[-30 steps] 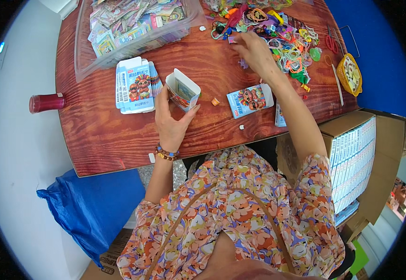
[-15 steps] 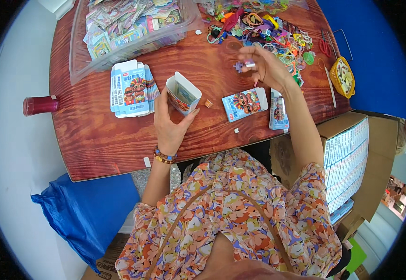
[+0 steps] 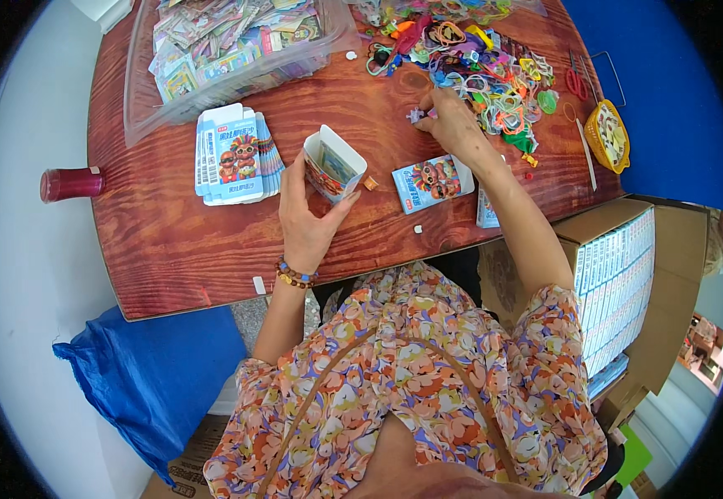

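My left hand [image 3: 307, 226] is closed round a small open-topped cardboard box [image 3: 355, 155], tilted, with what look like cards inside. Over the table, beside the heap of small trinkets [image 3: 494, 75], my right hand [image 3: 454, 125] pinches a small pale purple trinket [image 3: 416, 115] at its fingertips. Just below that hand lies a printed blue box [image 3: 428, 186]. Another blue box [image 3: 485, 209] is partly hidden under my right forearm. To the left of my left hand, several flat printed boxes [image 3: 236, 158] form a fanned stack. A small orange piece [image 3: 370, 183] lies next to the held box.
A clear plastic bin [image 3: 203, 106] full of cards stands at the far left. A dark red jar [image 3: 72, 186] lies at the left edge. On the right are red-handled scissors [image 3: 576, 83], a yellow basket [image 3: 609, 137] and a large carton [image 3: 677, 274] packed with boxes.
My right hand has shifted left, and its spread fingers have closed into a pinch on the purple trinket. My left hand has moved slightly right with the open box.
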A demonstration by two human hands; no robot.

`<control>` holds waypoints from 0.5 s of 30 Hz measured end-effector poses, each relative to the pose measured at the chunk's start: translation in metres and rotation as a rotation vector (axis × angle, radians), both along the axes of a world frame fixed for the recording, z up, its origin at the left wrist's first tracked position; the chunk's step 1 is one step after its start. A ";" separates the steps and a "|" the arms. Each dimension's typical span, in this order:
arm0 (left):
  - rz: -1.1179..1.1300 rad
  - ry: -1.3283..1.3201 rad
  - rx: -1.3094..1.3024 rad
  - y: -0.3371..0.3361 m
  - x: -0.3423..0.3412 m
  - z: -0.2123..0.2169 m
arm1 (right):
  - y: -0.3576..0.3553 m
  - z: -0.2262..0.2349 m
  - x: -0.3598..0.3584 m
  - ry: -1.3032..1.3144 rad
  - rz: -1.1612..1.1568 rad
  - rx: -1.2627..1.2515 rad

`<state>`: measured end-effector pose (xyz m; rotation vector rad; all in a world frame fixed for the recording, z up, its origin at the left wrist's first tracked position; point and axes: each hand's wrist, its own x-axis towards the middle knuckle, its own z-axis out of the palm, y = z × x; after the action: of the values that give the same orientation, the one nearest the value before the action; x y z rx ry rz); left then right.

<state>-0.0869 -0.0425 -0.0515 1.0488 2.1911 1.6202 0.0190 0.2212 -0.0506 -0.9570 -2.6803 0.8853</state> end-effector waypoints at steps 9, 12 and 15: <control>-0.002 0.075 -0.020 0.003 0.000 0.001 | 0.000 -0.006 -0.003 0.070 0.064 0.006; 0.007 0.097 -0.022 0.001 0.000 0.000 | -0.005 0.009 -0.005 0.006 0.031 -0.083; 0.006 0.090 -0.005 0.000 0.000 -0.004 | -0.003 0.002 -0.003 0.039 0.140 0.026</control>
<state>-0.0871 -0.0425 -0.0560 1.1354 2.2561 1.5984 0.0161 0.2185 -0.0490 -0.7471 -2.7456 0.8831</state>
